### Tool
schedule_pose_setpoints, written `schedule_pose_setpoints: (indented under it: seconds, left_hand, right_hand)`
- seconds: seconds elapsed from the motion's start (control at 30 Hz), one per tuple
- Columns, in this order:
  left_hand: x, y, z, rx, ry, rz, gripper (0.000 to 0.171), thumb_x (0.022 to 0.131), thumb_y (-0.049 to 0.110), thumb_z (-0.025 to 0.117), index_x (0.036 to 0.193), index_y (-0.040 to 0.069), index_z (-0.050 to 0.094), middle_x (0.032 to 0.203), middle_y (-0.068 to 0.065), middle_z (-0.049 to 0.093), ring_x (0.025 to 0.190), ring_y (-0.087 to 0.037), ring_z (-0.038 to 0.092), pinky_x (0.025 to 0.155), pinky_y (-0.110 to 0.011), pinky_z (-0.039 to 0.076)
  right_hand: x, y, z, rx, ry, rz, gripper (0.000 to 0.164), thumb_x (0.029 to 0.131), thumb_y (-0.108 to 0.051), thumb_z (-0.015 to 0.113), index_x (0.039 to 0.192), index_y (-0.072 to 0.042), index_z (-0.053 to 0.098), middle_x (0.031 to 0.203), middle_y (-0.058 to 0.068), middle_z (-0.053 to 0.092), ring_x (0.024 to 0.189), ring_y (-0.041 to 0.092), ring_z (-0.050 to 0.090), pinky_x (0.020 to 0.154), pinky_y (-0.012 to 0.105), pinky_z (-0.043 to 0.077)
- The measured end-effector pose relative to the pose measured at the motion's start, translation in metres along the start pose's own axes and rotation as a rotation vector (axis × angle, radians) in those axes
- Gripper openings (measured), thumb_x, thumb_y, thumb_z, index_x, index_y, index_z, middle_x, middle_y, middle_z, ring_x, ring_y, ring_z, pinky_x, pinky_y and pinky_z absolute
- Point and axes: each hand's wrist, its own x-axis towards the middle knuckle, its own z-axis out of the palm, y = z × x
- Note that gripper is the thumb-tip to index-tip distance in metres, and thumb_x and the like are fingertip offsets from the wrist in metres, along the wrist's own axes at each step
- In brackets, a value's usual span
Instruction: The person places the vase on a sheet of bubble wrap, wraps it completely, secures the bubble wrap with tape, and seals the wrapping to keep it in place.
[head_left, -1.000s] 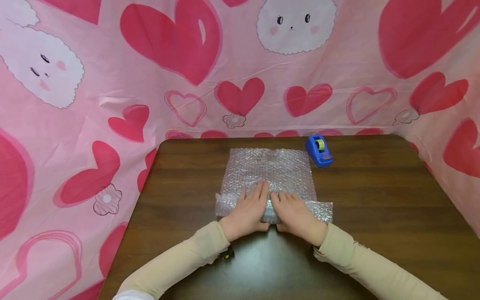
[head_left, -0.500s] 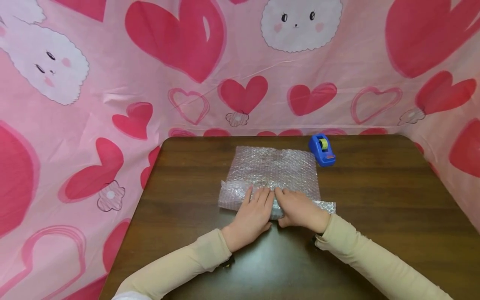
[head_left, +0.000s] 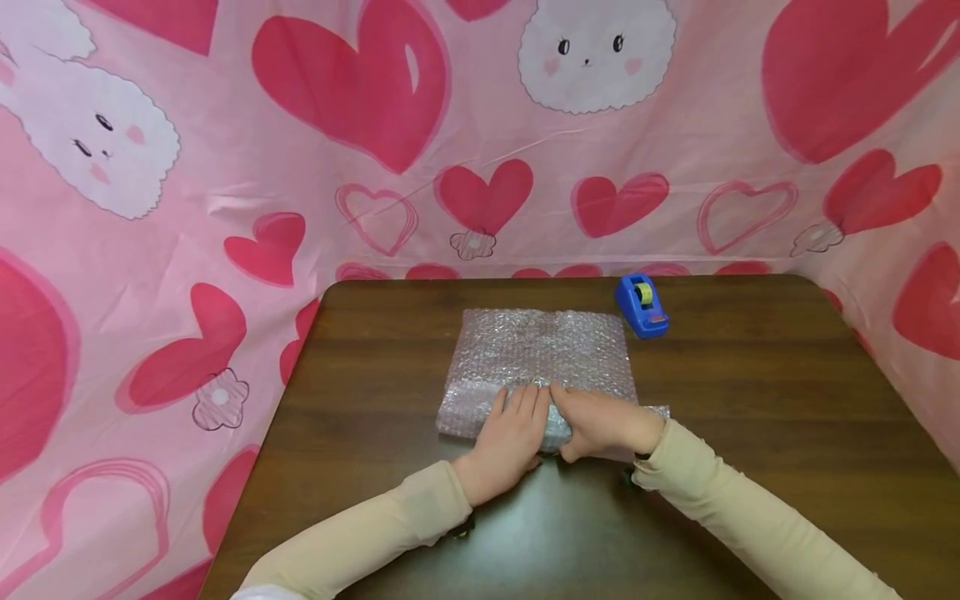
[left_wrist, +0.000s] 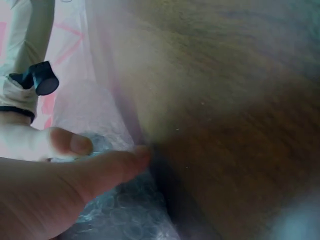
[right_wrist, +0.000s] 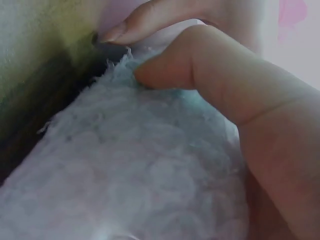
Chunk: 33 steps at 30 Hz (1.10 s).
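A sheet of clear bubble wrap (head_left: 540,350) lies on the table, its near edge folded over into a thick roll. Something pale bluish (head_left: 557,429) shows through the layers between the hands; its kind is hidden by the wrap. My left hand (head_left: 510,437) holds the roll left of centre, fingers stretched over the top and thumb on the near side. Close beside it, my right hand (head_left: 600,421) grips the roll with bent fingers over it and its thumb at the near edge. In the right wrist view, the right thumb (right_wrist: 200,70) presses against the bubble wrap's end.
A blue tape dispenser (head_left: 642,307) with a yellowish roll stands near the back edge of the dark wooden table (head_left: 750,375), just right of the sheet. Behind and at both sides hangs a pink cloth (head_left: 300,150) printed with hearts.
The folded layer at the left has come over and lies flatter. At the right, less of the loose end sticks out past the right hand. The left hand's fingers have drawn closer together.
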Motion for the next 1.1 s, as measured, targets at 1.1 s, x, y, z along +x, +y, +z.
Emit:
schedule_pose_setpoints:
  seconds: [1.1]
  left_hand:
    - [0.02, -0.021, -0.01, -0.39, -0.19, -0.002, 0.089, 0.067, 0.037, 0.091, 0.136, -0.001, 0.051, 0.12, -0.01, 0.061, 0.11, -0.024, 0.058, 0.088, -0.038, 0.05]
  right_hand:
    - [-0.02, -0.012, 0.044, -0.578, 0.536, -0.092, 0.095, 0.058, -0.032, 0.1, 0.131, 0.008, 0.055, 0.103, 0.017, 0.065, 0.091, 0.031, 0.066, 0.074, 0.045, 0.056]
